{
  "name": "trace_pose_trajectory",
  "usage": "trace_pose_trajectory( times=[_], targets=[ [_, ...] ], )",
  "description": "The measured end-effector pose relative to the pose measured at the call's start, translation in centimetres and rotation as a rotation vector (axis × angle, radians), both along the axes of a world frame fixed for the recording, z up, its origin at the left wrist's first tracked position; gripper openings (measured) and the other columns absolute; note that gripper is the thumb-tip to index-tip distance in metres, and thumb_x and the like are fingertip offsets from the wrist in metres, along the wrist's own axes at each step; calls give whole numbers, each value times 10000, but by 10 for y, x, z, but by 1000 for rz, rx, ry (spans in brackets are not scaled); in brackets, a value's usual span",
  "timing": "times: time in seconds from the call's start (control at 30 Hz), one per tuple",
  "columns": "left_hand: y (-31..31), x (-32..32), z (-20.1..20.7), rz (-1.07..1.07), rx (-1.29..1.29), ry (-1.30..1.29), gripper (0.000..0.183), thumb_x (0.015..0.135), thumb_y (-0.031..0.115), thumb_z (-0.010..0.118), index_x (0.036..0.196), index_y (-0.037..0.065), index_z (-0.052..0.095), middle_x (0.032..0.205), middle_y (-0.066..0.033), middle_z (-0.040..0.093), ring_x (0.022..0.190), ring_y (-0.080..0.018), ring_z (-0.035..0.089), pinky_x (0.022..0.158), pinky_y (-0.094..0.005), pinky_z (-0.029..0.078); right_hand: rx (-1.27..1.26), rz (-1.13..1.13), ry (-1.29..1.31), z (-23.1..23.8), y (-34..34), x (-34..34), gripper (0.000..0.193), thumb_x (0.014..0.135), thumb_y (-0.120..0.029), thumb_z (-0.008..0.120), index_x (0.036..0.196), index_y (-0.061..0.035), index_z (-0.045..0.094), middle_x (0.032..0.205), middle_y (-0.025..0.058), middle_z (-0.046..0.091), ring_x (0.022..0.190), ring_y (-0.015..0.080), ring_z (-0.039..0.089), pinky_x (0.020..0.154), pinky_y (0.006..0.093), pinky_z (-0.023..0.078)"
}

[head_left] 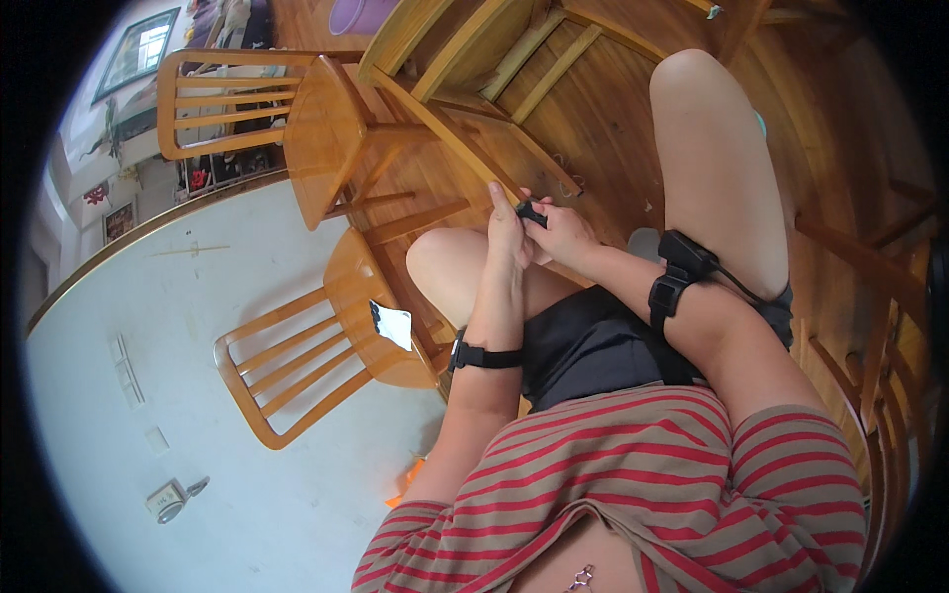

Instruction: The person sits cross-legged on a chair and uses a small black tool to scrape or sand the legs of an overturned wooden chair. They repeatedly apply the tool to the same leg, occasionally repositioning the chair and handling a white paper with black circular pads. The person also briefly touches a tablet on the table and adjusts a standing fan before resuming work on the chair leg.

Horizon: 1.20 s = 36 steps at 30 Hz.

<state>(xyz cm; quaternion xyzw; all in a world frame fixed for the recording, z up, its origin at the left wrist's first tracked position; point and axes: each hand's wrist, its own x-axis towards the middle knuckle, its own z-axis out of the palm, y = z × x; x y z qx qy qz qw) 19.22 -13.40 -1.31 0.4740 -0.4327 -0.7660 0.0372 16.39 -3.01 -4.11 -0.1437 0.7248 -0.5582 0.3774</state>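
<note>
A wooden chair [556,74] lies tipped over in front of me, and one long leg [450,138] slants down to my hands. My left hand [505,233] is closed around the end of that leg, its thumb lying along the wood. Right beside it, my right hand [566,240] grips a small black object [532,212] against the leg's end. Most of that object is hidden by my fingers, so its kind does not show. Both forearms wear black straps, and the right strap [672,282] carries a black box with a cable.
Two upright wooden chairs stand to the left, one farther off [326,138] and one nearer [366,306] with a white and dark cloth-like piece [392,324] on its seat. A white wall [198,356] runs behind them. A purple bucket [361,15] is at the far edge. More wooden furniture [880,356] stands at right.
</note>
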Motion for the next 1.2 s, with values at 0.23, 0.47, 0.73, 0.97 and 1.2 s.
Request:
trace_pose_trajectory(
  times=[0.23, 0.47, 0.73, 0.97, 1.2],
  targets=[
    [4, -2, 1, 56, -37, -16, 613, 835, 661, 471, 913, 55, 512, 649, -84, 543, 711, -223, 586, 675, -361, 519, 112, 123, 91, 9, 4, -4, 449, 843, -424, 540, 1105, -67, 617, 1008, 181, 647, 914, 345, 626, 783, 419, 497],
    [3, -2, 6, 73, 151, 52, 624, 839, 680, 427, 943, 69, 500, 751, -121, 593, 832, -261, 599, 761, -386, 515, 9, 97, -45, 5, 8, -10, 447, 822, -434, 557, 1038, -51, 637, 942, 208, 651, 890, 365, 628, 758, 430, 494],
    [4, 0, 8, 55, 193, 84, 604, 833, 667, 457, 953, 76, 487, 832, -153, 609, 858, -281, 608, 810, -414, 509, -19, -1, -10, -7, 1, -5, 472, 817, -434, 550, 1078, -48, 627, 964, 213, 649, 932, 359, 621, 793, 415, 490],
    [3, 2, -3, 55, 112, 61, 630, 810, 690, 461, 920, 70, 491, 731, -97, 581, 850, -270, 597, 830, -407, 504, 161, 84, 101, 11, 3, -7, 479, 839, -437, 542, 1081, -31, 618, 971, 202, 650, 914, 359, 626, 778, 431, 500],
    [5, 1, -1, 61, 62, 8, 633, 816, 693, 452, 924, 70, 463, 614, -38, 493, 720, -215, 541, 749, -359, 495, 210, 183, 113, 25, 4, -8, 423, 874, -424, 476, 1023, -54, 618, 972, 196, 650, 892, 362, 633, 772, 449, 504]
  ],
)
